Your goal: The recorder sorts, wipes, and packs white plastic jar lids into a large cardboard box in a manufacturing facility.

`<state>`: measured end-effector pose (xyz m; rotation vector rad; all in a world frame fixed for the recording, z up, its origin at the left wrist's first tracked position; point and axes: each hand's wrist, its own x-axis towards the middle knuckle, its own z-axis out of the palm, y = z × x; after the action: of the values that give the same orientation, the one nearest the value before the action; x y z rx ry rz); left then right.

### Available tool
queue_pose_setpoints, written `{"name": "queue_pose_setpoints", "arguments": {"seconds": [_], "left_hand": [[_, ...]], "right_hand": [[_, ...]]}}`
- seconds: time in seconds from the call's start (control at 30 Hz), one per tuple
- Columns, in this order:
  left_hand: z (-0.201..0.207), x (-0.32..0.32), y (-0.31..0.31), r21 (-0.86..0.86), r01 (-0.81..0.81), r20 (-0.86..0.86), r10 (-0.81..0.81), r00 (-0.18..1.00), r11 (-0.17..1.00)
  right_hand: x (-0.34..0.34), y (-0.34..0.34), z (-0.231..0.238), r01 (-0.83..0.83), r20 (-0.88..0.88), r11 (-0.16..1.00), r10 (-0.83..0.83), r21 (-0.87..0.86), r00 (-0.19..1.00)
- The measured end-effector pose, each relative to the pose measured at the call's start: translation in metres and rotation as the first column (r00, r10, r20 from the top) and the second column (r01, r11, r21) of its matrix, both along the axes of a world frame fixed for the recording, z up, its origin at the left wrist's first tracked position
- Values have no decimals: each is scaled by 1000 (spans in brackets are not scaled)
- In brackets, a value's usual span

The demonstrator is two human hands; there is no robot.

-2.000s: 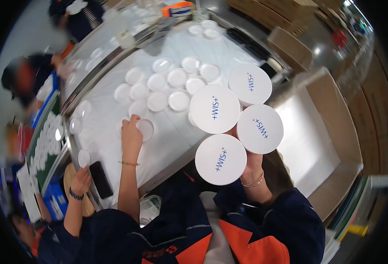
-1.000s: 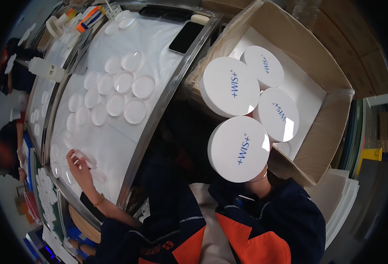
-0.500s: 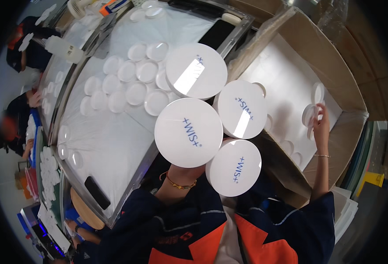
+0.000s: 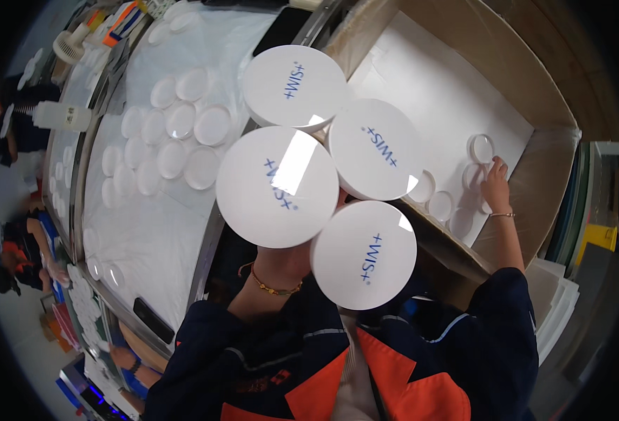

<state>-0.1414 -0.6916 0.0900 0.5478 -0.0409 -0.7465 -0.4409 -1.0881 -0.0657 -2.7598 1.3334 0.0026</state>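
Observation:
My left hand [image 4: 292,261] is closed under a cluster of round white lids [image 4: 278,187] with glossy tops and blue lettering. The lids fan out side by side above it and hide most of its fingers. Inside the cardboard box, my right hand [image 4: 495,188] has its fingers bent at the edge of a white lid [image 4: 473,175]. Another lid [image 4: 481,148] lies just beyond it, hollow side up. Several more, such as this lid [image 4: 440,205], line the near side of the box floor.
The cardboard box [image 4: 555,168] has tall walls and a white sheet [image 4: 422,91] inside. Left of it, a film-covered table [image 4: 162,231] carries rows of white lids [image 4: 172,159] and a black phone-like object [image 4: 153,320]. Co-workers sit at the far left by a white bottle [image 4: 62,116].
The whole view has shifted, so the table and box appear further left. The held cluster has tilted a little. My right hand stays among the lids in the box.

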Motion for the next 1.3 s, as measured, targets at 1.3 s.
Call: {"name": "queue_pose_setpoints", "arguments": {"seconds": [1.3], "left_hand": [[-174, 65, -288, 309, -742, 216, -803, -555, 595]], "right_hand": [[15, 3, 15, -4, -37, 997, 7, 79, 999]]}}
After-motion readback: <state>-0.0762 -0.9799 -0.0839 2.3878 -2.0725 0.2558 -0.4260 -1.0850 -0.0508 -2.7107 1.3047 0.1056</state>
